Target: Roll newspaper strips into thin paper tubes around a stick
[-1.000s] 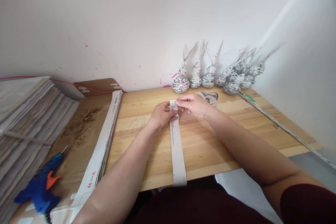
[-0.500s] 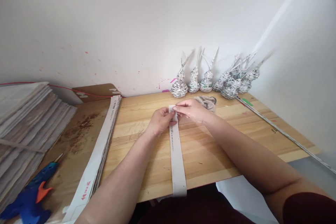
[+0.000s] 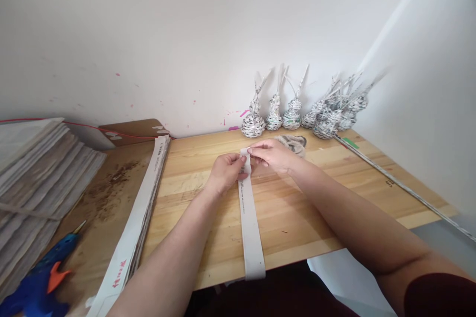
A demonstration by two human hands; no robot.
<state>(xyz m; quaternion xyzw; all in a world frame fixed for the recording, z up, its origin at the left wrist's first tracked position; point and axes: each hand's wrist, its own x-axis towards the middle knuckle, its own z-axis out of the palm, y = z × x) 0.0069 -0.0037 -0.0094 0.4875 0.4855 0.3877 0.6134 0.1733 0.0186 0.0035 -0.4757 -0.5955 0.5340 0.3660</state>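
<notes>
A long white paper strip (image 3: 253, 233) with printed characters runs from the middle of the wooden table to its front edge, its near end reaching over that edge. My left hand (image 3: 227, 171) pinches the strip near its far end, thumb on top. From the right, my right hand (image 3: 273, 154) grips the far end between thumb and fingertips. Just behind my right hand lies a crumpled grey-and-beige cloth (image 3: 293, 143), partly covered by it.
Several gourd shapes woven from paper (image 3: 253, 121) stand along the wall. A long paper rod (image 3: 394, 178) slants across the right side. At left are a stack of paper strips (image 3: 148, 208), a tied newspaper bundle (image 3: 29, 183) and a blue glue gun (image 3: 40, 277) with an orange trigger.
The fingers of my right hand have shifted slightly at the strip's far end, which now looks a little bent. The view has moved slightly; everything else stays in place.
</notes>
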